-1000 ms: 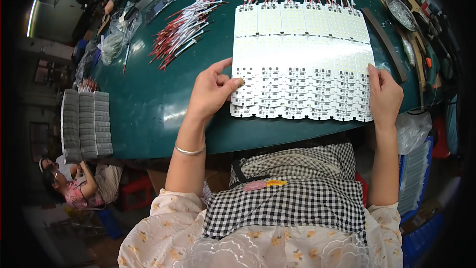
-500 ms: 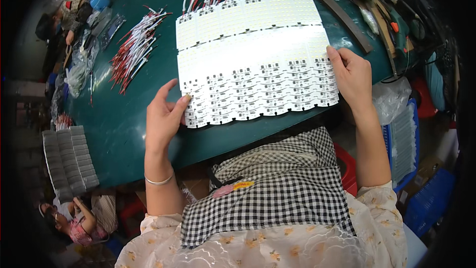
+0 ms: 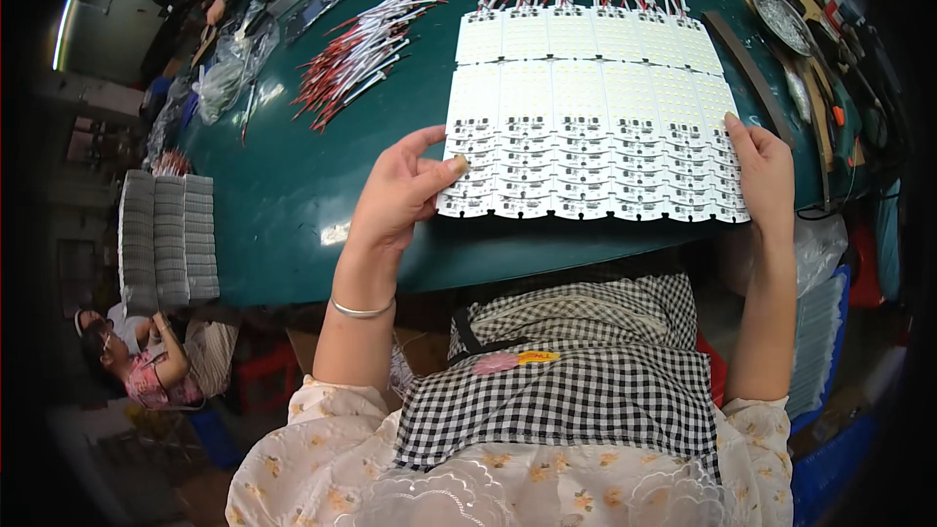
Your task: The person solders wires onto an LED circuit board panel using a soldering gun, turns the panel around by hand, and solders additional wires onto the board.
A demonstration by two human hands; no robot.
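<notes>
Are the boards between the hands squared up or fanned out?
Fanned out: the boards between left hand and right hand show stepped, overlapping rows of near edges.

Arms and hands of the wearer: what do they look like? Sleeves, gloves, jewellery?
Left hand and right hand: no gloves. Silver-coloured bangle on the left wrist; none visible on the right. Sleeves: cream, orange floral print, forearms uncovered.
</notes>
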